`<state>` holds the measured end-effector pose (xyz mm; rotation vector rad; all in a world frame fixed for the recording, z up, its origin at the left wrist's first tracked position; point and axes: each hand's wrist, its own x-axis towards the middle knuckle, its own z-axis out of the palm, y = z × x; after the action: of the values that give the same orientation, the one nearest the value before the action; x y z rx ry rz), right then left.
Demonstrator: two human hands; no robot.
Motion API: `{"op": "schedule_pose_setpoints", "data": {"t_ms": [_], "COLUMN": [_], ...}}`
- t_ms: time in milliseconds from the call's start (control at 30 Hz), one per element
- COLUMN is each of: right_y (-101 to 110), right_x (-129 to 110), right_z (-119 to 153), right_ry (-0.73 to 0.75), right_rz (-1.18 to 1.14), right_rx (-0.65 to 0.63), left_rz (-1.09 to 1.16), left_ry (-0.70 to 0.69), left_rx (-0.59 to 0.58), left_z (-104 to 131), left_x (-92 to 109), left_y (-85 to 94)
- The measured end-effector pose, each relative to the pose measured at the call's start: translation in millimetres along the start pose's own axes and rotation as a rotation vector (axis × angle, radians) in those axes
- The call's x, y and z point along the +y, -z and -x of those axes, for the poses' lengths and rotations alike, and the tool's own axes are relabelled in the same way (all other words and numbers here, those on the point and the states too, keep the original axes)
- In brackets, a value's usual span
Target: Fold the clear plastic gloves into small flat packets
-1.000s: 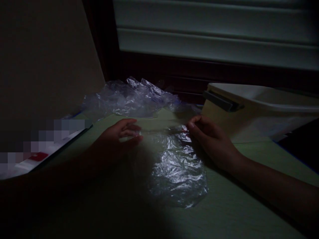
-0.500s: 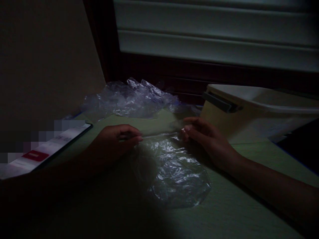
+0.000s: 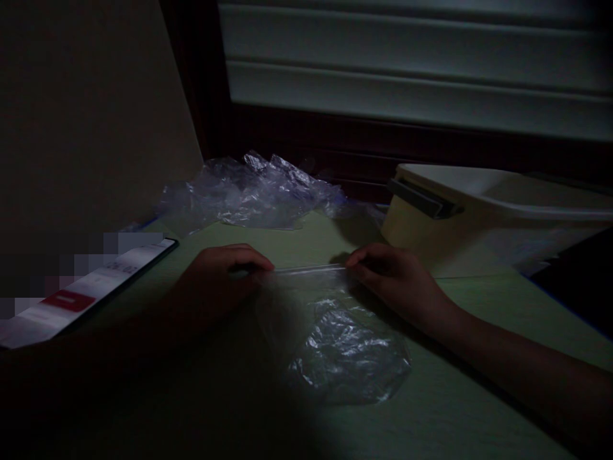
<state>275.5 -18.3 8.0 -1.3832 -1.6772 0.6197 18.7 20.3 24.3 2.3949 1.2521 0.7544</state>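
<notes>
My left hand [image 3: 225, 265] and right hand [image 3: 400, 278] are pinching a clear, crinkled plastic bag [image 3: 347, 345], thumbs closed against fingers; a second ago, my left thumb and index finger were standing apart. Its top edge is now stretching straight between my hands, its body lying nearer me on the pale green desk [image 3: 483, 390].

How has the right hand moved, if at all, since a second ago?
Yes: the right hand has moved lower in the picture and slightly left, judged against the pale tub.
</notes>
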Motion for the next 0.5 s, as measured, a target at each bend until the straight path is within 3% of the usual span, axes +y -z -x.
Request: {"op": "schedule_pose_setpoints", "data": {"t_ms": [300, 500], "right_y": [1.5, 3.2], "right_x": [4.6, 8.4], "right_z": [-0.1, -0.8], "right_ry": [0.124, 0.13], "right_rz": [0.207, 0.282], "right_rx": [0.021, 0.022], "left_rz": [-0.185, -0.379], "left_ry": [-0.21, -0.283], "left_rx": [-0.045, -0.188], "left_z": [3.0, 1.3], "left_x": [-10.5, -5.2], "left_y": [-1.1, 6.2]}}
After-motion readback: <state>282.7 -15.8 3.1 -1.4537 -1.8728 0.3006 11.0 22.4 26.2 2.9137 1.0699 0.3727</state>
